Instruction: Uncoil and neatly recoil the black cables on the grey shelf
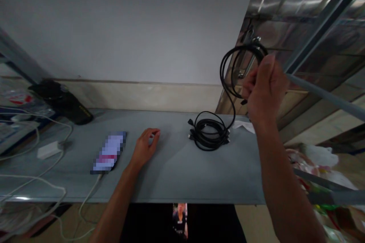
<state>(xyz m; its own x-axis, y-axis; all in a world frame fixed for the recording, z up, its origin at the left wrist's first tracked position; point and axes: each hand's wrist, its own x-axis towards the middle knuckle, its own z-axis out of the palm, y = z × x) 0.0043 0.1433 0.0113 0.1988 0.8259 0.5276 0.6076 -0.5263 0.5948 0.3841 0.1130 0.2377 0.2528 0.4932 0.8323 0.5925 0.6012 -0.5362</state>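
My right hand [265,87] is raised at the right above the shelf, its fingers closed round loops of a black cable [221,68]. From these loops a strand runs down to a coiled pile of black cables [210,133] with several plugs, lying on the grey shelf [182,178]. My left hand [146,147] rests on the shelf left of the pile, apart from it. Its fingers are curled, with thumb and forefinger tips close together and nothing seen between them. A phone [108,153] with a blurred screen lies to its left, plugged into a white cable [90,193].
At the far left are a black bottle [64,100] lying tilted, a white adapter [49,150] and loose white cables. A scrap of white paper [244,125] lies right of the pile. A metal frame bar [327,97] crosses the right side, above bags and goods.
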